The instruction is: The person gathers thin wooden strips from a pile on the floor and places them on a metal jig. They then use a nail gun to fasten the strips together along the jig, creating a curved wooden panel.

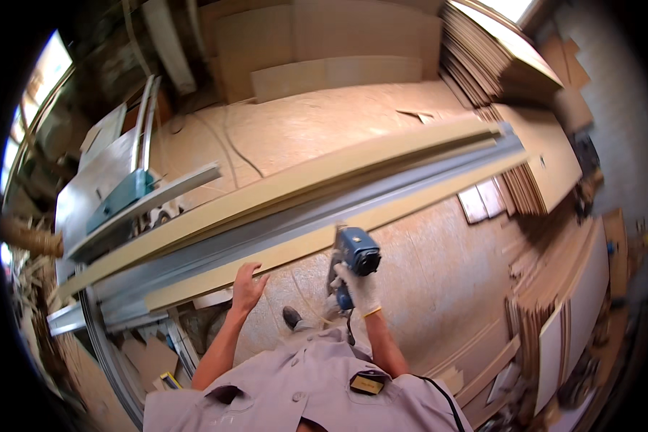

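Observation:
My right hand, in a white work glove, is wrapped round the handle of a blue handheld power tool with a black end cap. A flat metal plate runs along the tool's left side, and its far end is close to the near edge of a long, pale wooden strip. I cannot make out the tool's exact kind. My left hand is bare and holds nothing. Its fingers are apart and slightly bent, close to the near edge of the same strip. The strip lies along a long grey metal rail.
Beyond the rail lies another long wooden board. A machine with a teal part stands at the left. Stacked panels rise at the far right, with more leaning panels at the near right. A cable crosses the dusty floor.

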`<action>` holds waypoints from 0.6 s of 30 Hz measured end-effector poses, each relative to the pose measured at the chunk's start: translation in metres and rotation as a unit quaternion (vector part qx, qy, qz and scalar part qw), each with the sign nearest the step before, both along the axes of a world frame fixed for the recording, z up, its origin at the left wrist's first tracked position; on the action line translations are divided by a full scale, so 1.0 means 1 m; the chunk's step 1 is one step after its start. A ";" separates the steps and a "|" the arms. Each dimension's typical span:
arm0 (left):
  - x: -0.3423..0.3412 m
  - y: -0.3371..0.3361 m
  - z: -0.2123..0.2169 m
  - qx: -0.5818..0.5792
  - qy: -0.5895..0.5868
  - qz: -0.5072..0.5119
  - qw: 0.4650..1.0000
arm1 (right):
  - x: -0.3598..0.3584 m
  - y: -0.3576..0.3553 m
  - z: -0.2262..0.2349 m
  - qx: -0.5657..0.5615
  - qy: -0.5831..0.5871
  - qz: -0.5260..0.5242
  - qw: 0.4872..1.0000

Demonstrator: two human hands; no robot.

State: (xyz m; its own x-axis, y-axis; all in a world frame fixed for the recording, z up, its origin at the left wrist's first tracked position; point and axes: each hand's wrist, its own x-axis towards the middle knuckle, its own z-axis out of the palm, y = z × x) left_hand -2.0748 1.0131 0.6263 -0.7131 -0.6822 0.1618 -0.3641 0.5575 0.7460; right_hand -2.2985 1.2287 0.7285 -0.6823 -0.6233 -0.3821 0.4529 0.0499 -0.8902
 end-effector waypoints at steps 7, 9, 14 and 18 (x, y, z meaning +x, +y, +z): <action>-0.200 0.043 -0.024 -0.056 -0.033 -0.201 0.977 | -0.106 0.155 -0.029 0.008 0.037 -0.234 0.972; -0.257 0.064 -0.027 -0.068 -0.027 -0.223 0.972 | -0.142 0.192 -0.021 0.012 0.010 -0.282 0.959; -0.381 0.114 -0.043 -0.101 -0.041 -0.244 0.964 | -0.225 0.283 -0.037 0.062 0.045 -0.337 0.938; -0.465 0.150 -0.049 -0.124 -0.026 -0.244 0.961 | -0.289 0.343 -0.012 0.103 0.054 -0.345 0.932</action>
State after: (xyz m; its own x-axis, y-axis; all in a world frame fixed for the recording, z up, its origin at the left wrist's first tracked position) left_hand -2.5393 1.1634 0.5769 -0.9500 -0.2093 0.2318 -0.0469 0.8293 0.5569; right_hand -2.5879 1.5718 0.7165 -0.9345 0.0556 -0.3517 0.3495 -0.0457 -0.9358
